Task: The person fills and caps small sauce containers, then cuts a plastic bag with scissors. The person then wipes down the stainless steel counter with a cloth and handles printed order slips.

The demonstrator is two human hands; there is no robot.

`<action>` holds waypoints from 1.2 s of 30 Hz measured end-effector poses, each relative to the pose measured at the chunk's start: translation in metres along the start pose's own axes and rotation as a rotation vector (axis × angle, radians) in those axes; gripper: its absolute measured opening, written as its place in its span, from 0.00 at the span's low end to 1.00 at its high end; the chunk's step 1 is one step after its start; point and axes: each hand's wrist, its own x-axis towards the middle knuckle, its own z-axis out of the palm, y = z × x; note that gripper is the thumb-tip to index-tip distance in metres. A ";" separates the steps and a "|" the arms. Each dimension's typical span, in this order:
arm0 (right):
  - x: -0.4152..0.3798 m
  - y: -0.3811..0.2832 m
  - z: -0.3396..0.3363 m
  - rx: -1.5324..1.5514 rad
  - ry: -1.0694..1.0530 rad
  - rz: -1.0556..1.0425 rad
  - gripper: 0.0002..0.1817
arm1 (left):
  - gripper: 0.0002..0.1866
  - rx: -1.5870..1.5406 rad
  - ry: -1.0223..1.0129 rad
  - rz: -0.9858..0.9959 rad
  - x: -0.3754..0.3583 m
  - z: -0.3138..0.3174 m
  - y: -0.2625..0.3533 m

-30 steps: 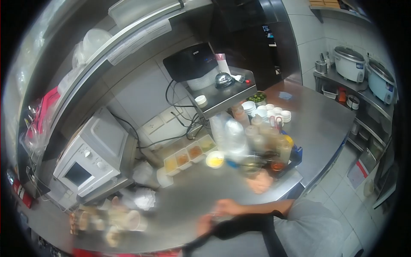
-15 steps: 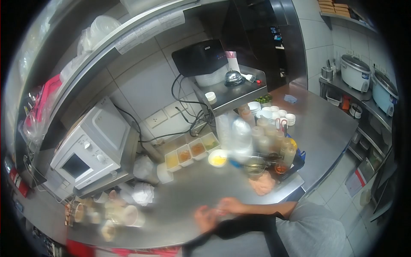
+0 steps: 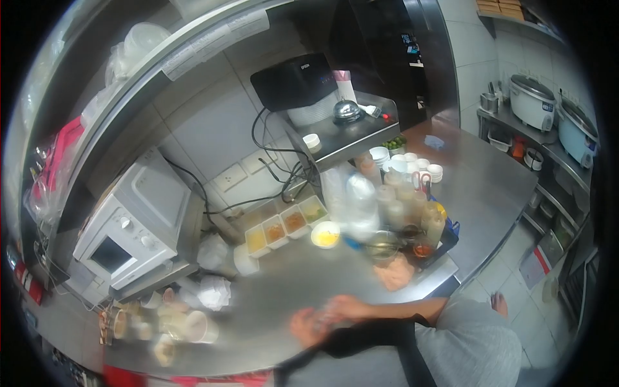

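L hand (image 3: 308, 327) & R hand (image 3: 348, 309) are close together over the metal table (image 3: 277, 297). Both are v. blurry, so can't tell if they're open, closed or gripping smth. Pink lump (image 3: 394, 272) is nr. them, by a blurry clear bowl (image 3: 382, 248). White bowl (image 3: 325, 235) w/ yellow stuff is nr. the food tubs (image 3: 286, 227). L arm's hard to see nr. a black strap (image 3: 361, 337).

The person wears a grey short-sleeved top (image 3: 474, 338) and black bands (image 3: 377, 332), perhaps apron straps.
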 end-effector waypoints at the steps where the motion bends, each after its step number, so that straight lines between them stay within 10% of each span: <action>1: -0.003 -0.001 0.002 0.024 -0.021 -0.004 0.14 | 0.13 -0.001 -0.012 0.019 -0.003 0.002 -0.004; 32: -0.020 -0.020 0.023 -0.464 0.035 -0.402 0.10 | 0.18 0.001 -0.031 0.177 -0.030 0.039 -0.038; 36: -0.019 -0.025 0.025 -0.505 0.076 -0.446 0.11 | 0.16 -0.236 -0.009 -0.085 -0.024 0.041 -0.020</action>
